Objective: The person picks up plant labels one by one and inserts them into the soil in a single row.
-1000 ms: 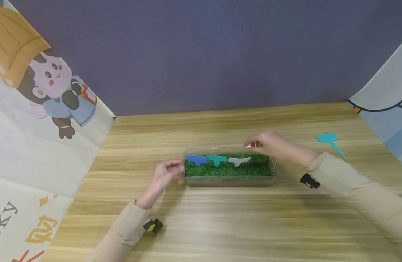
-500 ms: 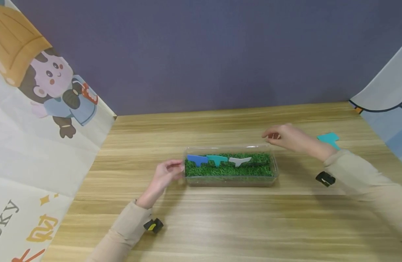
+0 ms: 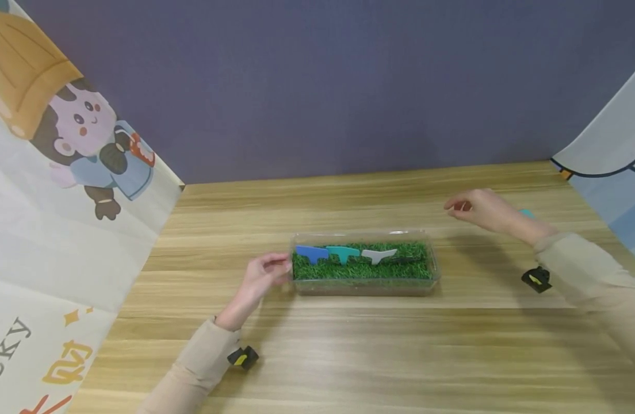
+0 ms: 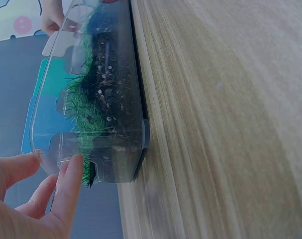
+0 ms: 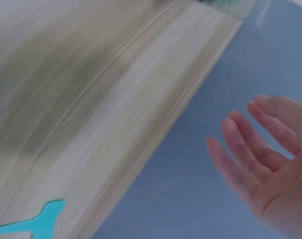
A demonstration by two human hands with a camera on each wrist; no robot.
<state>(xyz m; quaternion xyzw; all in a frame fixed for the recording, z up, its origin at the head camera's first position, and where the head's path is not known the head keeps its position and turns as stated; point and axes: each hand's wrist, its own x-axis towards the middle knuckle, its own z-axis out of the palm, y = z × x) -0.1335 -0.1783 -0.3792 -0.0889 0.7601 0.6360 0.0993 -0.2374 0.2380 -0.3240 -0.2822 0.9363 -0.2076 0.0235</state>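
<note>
A clear plastic box stands on the table, filled with dark soil under green artificial grass. Three T-shaped plant labels are stuck upright in the grass: blue, teal and white. My left hand rests its fingertips on the box's left end, fingers fairly straight. Beyond the box's right end, my right hand is in the air with loosely bent fingers and holds nothing. Another teal plant label lies on the table, mostly hidden behind that hand in the head view.
The wood-grain table ends at a dark blue-grey panel at the back. Cartoon-printed cloths flank it, one at left and one at right. Each sleeve carries a black wrist device.
My right hand has let go of the white label area and moved right, away from the box, now covering much of the loose teal label. My left hand has stayed put.
</note>
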